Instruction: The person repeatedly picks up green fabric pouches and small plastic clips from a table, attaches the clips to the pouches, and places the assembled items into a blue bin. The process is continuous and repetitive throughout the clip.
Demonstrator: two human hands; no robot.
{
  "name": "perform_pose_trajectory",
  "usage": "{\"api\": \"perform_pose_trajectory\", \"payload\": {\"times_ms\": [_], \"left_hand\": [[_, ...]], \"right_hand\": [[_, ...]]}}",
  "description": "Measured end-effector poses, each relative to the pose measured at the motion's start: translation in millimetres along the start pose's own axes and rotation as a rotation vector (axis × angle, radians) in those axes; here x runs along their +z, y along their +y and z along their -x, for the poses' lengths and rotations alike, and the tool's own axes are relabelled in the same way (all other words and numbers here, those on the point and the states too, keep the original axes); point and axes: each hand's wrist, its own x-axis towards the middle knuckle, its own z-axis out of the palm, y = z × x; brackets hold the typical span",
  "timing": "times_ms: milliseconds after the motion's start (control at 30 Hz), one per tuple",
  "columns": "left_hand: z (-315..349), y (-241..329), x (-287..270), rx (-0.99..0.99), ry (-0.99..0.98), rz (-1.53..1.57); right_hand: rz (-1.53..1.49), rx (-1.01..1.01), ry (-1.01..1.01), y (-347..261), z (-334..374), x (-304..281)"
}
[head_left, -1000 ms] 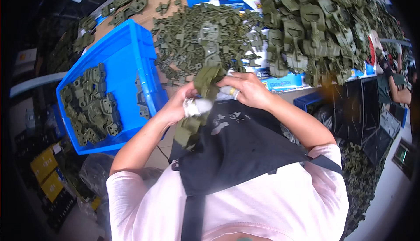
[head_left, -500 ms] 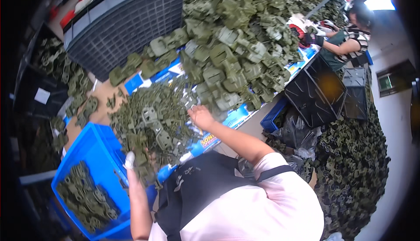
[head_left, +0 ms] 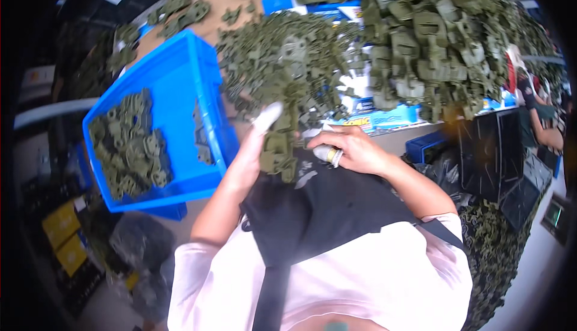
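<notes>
My left hand (head_left: 255, 141) is closed at the left side of an olive-green moulded plastic part (head_left: 277, 153), which hangs over the table's near edge. A white cover wraps one of its fingertips. Just right of that part, my right hand (head_left: 357, 150) has its fingers bent in, with a white and yellowish wrapping on one digit. What its fingertips pinch, if anything, is too small to make out. Beyond both hands spreads a pile of small green plastic pieces (head_left: 264, 45), with a few larger pale-green ones among them.
A tilted blue bin (head_left: 207, 84) at left holds several green parts (head_left: 132, 144). Larger green parts (head_left: 430, 42) are heaped at the far right. Black crates (head_left: 490, 150) and a green mound (head_left: 487, 259) stand lower right. A co-worker's arm (head_left: 541, 129) shows at the right edge.
My right hand has come back from the small-piece pile to beside my left hand, near my apron. The view has swung, so the bin and table sit higher and farther right.
</notes>
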Motion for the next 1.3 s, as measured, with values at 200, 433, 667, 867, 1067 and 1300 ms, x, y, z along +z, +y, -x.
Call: {"api": "perform_pose_trajectory", "payload": {"times_ms": [200,433,667,867,1067,1300], "left_hand": [[-10,-8,-12,0.003,-0.014,0.092],[-2,-6,7,0.011,0.023,0.031],[-1,-11,3,-0.057,-0.017,0.076],[4,-27,-10,-0.031,0.058,0.125],[-3,-29,-31,0.097,0.050,0.294],[-5,3,-61,0.530,0.158,0.114]], "right_hand": [[0.165,-0.094,-0.150,-18,-13,1],[0.232,0.011,-0.238,-25,-20,10],[0.143,-0.033,-0.266,-14,-22,17],[0.093,-0.056,-0.294,-3,-21,33],[-0.172,-0.108,-0.235,20,-43,27],[0.373,0.488,0.387,76,-90,72]]}}
